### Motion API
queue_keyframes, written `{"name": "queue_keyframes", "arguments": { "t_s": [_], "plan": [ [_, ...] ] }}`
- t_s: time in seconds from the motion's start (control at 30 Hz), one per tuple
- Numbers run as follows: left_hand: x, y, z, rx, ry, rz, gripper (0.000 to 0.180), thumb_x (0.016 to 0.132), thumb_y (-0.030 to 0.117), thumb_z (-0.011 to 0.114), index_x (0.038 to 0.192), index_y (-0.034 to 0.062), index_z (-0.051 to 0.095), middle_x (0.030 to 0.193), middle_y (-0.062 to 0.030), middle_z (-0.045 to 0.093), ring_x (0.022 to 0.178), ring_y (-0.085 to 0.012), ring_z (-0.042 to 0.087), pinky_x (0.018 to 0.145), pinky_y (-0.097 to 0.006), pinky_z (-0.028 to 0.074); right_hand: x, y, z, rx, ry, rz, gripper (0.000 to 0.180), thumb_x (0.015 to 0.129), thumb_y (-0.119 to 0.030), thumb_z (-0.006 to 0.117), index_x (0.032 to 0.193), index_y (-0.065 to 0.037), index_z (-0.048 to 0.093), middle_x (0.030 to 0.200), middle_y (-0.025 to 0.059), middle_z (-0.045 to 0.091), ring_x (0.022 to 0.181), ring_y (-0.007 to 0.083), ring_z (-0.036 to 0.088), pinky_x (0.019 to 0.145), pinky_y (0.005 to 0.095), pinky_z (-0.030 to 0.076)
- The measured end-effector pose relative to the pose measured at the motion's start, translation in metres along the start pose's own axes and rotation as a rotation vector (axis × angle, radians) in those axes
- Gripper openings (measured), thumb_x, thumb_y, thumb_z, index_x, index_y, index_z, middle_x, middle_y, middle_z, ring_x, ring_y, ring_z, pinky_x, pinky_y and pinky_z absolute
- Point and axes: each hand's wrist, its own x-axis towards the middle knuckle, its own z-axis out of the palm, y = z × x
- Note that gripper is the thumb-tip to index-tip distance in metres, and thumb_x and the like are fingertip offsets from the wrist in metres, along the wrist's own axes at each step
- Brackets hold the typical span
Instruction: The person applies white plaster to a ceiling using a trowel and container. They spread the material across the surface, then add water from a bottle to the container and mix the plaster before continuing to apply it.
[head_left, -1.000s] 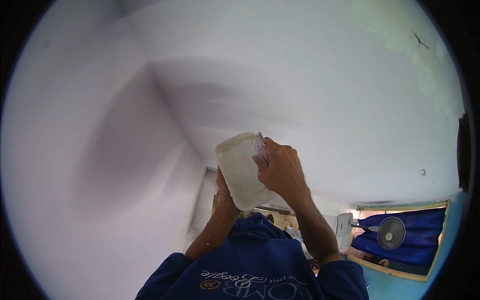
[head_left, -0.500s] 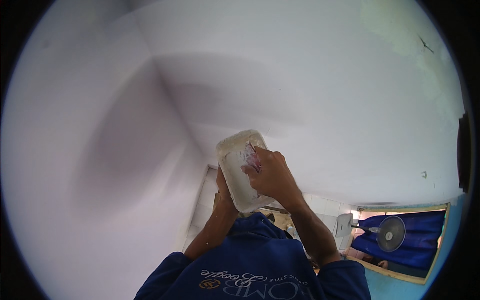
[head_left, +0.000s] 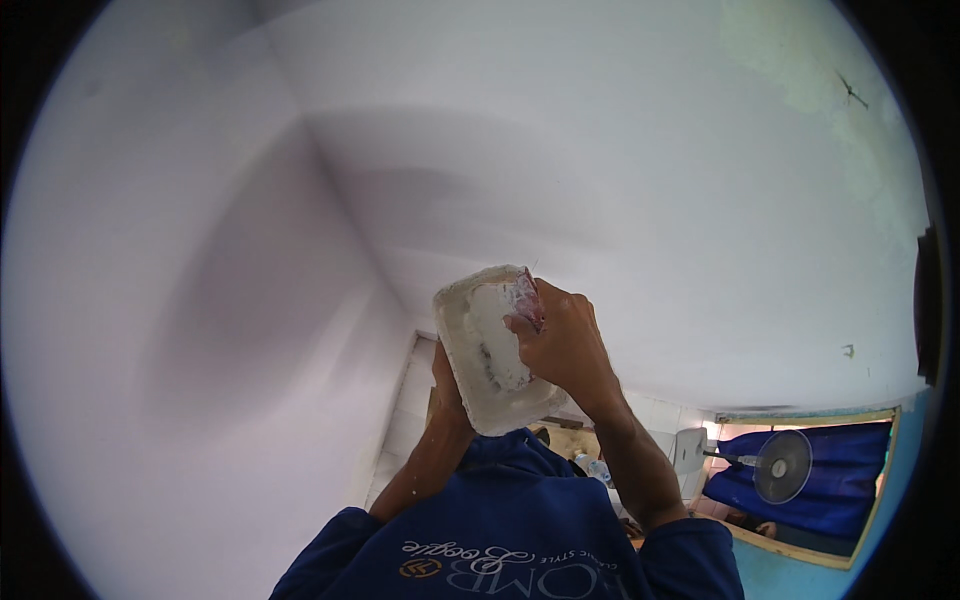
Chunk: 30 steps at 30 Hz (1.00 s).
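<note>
Gripped from below by the left hand (head_left: 447, 382), a white plastic tub (head_left: 493, 350) sits tilted up in front of the chest, its open mouth turned toward the camera. Left fingers are mostly hidden behind the tub, so only the wrist and thumb side show; they look wrapped round its back. Right hand (head_left: 562, 340) is closed at the tub's upper right rim, fingers curled tight on a small tool w/ a pinkish tip (head_left: 527, 293) that reaches into the tub. Can't tell what tool exactly. Inside the tub: white paste or plaster smeared on the walls, plus a dark streak near the middle.

Left of the hands, a plain white wall (head_left: 180, 330) meets the white ceiling (head_left: 600, 150) at a corner. Below the hands, blue sleeves and a blue shirt (head_left: 500, 540) fill the lower edge. Further right, a wall fan (head_left: 780, 466) stands in front of a blue curtain (head_left: 830, 480) in a window opening. Top right of the ceiling has a greenish patch (head_left: 800, 60) & a small crack. Nothing sits between the hands and the tub.

Vs. half a sec ago: tub is in abt the same spot, right hand has moved a bit right and up toward the rim, mouth of the tub now shows more.
</note>
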Motion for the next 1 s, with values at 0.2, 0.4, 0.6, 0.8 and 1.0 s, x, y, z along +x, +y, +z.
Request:
{"name": "queue_keyframes", "arguments": {
  "t_s": [0.2, 0.4, 0.6, 0.8, 1.0],
  "plan": [
    [0.001, -0.011, -0.021, -0.028, -0.173, 0.059, 0.064, 0.104, 0.055, 0.030, 0.148, 0.0101, 0.042, 0.138, -0.0155, 0.056, 0.121, -0.0315, 0.060, 0.099, -0.046, 0.055, -0.013, 0.007, 0.012, -0.026, 0.028, -0.046, 0.028, 0.081, -0.008, 0.071, 0.102, 0.009, 0.064, 0.077, 0.0270, 0.068, 0.074, 0.0430, 0.069, 0.071, 0.0469, 0.054],
    [-0.003, -0.020, -0.004, 0.018, 0.013, 0.087, 0.066, 0.104, 0.057, 0.028, 0.148, 0.0102, 0.042, 0.138, -0.0156, 0.055, 0.124, -0.0326, 0.057, 0.104, -0.047, 0.050, -0.026, 0.002, 0.006, -0.053, 0.065, -0.057, 0.027, 0.081, -0.008, 0.072, 0.101, 0.009, 0.064, 0.076, 0.0267, 0.067, 0.073, 0.0427, 0.069, 0.068, 0.0454, 0.053],
    [-0.008, -0.023, -0.015, 0.038, 0.005, 0.108, 0.066, 0.103, 0.058, 0.028, 0.147, 0.0101, 0.044, 0.136, -0.0143, 0.057, 0.123, -0.0318, 0.058, 0.103, -0.046, 0.051, -0.029, 0.003, 0.011, -0.083, 0.063, -0.046, 0.021, 0.082, -0.007, 0.070, 0.097, 0.006, 0.065, 0.072, 0.0245, 0.065, 0.070, 0.0436, 0.066, 0.066, 0.0464, 0.051],
    [-0.015, -0.028, -0.027, 0.022, 0.049, 0.122, 0.065, 0.104, 0.057, 0.029, 0.144, 0.0101, 0.047, 0.133, -0.0131, 0.059, 0.120, -0.0295, 0.059, 0.100, -0.044, 0.053, -0.044, -0.002, -0.003, -0.312, 0.157, -0.016, 0.015, 0.083, -0.008, 0.069, 0.094, 0.001, 0.069, 0.076, 0.0183, 0.067, 0.072, 0.0406, 0.066, 0.067, 0.0472, 0.051],
    [-0.032, -0.031, -0.019, 0.100, 0.060, 0.125, 0.059, 0.105, 0.054, 0.029, 0.140, 0.0119, 0.050, 0.128, -0.0125, 0.060, 0.117, -0.0284, 0.060, 0.100, -0.043, 0.051, -0.062, -0.004, 0.023, -0.393, 0.139, -0.231, 0.020, 0.082, -0.008, 0.067, 0.100, -0.003, 0.072, 0.089, 0.0117, 0.069, 0.082, 0.0331, 0.069, 0.071, 0.0458, 0.055]
  ]
}}
